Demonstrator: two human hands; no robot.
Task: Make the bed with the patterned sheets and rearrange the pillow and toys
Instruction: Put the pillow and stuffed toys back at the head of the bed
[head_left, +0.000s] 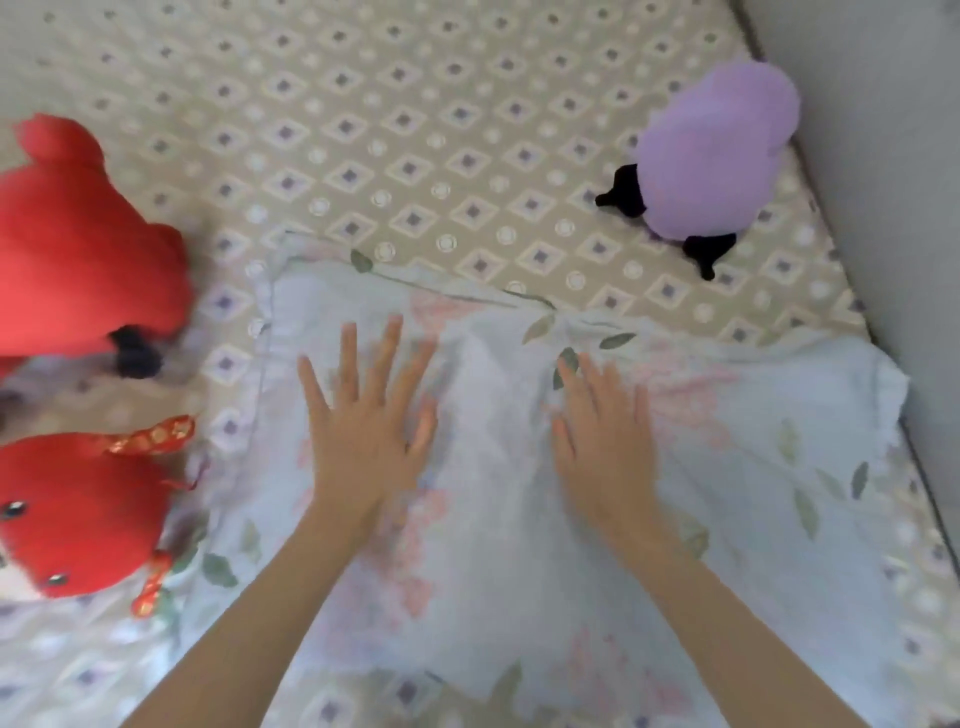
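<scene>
A pale blue pillow (727, 519) with a pink and green floral print lies on the beige diamond-patterned sheet (405, 130). My left hand (369, 410) presses flat on its left half, fingers spread. My right hand (608, 441) lies flat on the middle of the pillow, fingers straight. A purple plush toy (711, 156) with black feet sits on the sheet at the far right. Two red plush toys sit at the left edge, one (78, 234) further away, the other (72, 514) nearer with gold-patterned red trim.
A grey wall (893, 156) runs along the right side of the bed, close to the purple toy and the pillow's right corner. Bare patterned sheet stretches across the far part of the bed.
</scene>
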